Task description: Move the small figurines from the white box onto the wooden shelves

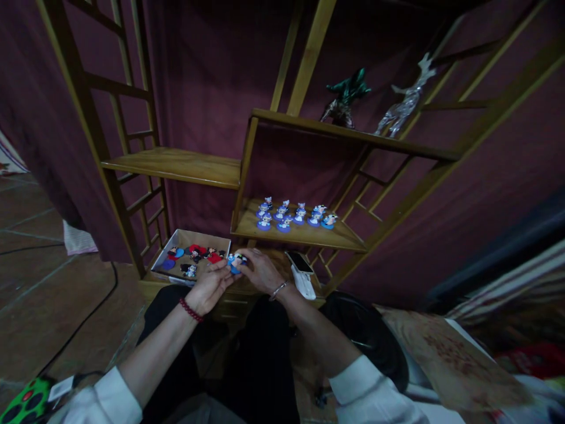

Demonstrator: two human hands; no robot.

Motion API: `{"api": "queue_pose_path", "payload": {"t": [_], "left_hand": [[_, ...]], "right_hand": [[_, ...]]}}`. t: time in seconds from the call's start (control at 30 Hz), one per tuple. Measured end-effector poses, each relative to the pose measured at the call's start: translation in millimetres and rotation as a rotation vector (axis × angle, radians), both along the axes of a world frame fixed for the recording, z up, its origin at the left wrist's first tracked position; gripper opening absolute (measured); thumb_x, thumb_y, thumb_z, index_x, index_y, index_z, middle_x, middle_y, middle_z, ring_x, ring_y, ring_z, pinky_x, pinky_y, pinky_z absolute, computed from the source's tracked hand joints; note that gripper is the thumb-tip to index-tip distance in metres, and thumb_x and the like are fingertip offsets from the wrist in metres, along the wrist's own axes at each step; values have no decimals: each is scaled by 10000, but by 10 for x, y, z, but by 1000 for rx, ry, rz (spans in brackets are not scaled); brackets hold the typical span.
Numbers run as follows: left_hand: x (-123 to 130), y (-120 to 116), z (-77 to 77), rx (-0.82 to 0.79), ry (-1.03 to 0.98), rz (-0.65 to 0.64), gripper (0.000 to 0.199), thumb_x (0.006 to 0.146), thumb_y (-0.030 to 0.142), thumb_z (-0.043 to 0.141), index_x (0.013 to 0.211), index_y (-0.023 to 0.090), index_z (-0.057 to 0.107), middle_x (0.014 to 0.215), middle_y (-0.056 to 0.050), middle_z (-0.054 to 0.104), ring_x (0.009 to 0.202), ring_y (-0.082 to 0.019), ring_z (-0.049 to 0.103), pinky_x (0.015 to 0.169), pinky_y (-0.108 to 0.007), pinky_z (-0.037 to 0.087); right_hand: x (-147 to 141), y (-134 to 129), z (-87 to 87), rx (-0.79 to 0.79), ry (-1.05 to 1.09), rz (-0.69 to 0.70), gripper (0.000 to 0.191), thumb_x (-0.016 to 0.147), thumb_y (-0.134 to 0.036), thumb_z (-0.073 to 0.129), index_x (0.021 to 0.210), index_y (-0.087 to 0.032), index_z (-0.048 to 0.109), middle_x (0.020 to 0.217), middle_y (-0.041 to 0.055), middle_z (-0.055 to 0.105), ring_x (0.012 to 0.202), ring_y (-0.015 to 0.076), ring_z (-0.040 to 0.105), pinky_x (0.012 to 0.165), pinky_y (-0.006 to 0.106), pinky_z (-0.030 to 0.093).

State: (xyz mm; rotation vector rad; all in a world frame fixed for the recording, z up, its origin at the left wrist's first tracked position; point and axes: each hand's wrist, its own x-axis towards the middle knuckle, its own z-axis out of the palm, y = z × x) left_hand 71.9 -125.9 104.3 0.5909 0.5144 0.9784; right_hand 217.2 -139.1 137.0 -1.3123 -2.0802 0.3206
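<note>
A small blue-and-white figurine (235, 263) is held between both hands, in front of the shelf. My left hand (213, 287) supports it from the left with the fingertips. My right hand (263, 270) grips it from the right, thumb and fingers closed round it. Left of my hands stands an open box (177, 237) with several loose figurines, red and black pieces and a purple disc (169, 264) inside. Several purple-based figurines (284, 222) stand upright in rows on the middle shelf (309, 235).
On the lower board at the right, a phone (300, 262) leans on a white stand (303, 285). A green statuette (348, 94) and a clear deer statuette (406, 103) occupy the upper shelf. A black cable (83, 318) crosses the floor at the left; a black stool seat (366, 335) is at my right.
</note>
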Motion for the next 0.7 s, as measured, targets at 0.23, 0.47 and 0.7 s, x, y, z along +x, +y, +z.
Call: {"api": "queue_pose_path", "payload": {"t": [0.23, 0.47, 0.7], "left_hand": [[237, -70, 229, -12, 50, -19, 160, 752, 22, 505, 793, 82, 648, 833, -99, 667, 783, -146, 618, 816, -309, 472], [456, -129, 366, -79, 48, 9, 197, 771, 6, 459, 713, 97, 623, 778, -66, 656, 716, -105, 605, 766, -258, 472], [734, -191, 443, -67, 22, 8, 176, 736, -11, 488, 701, 101, 619, 724, -44, 640, 667, -94, 582, 679, -217, 455]], "right_hand": [[207, -165, 5, 12, 162, -134, 419, 749, -229, 567, 1159, -236, 483, 1074, 44, 586, 946, 160, 543, 855, 331, 427], [394, -269, -78, 61, 289, -194, 454, 728, -267, 600, 1165, -246, 481, 1057, 42, 593, 908, 154, 565, 820, 321, 467], [516, -412, -23, 121, 327, -296, 345, 713, -265, 618, 1050, -213, 559, 1040, 57, 582, 925, 162, 551, 781, 292, 476]]}}
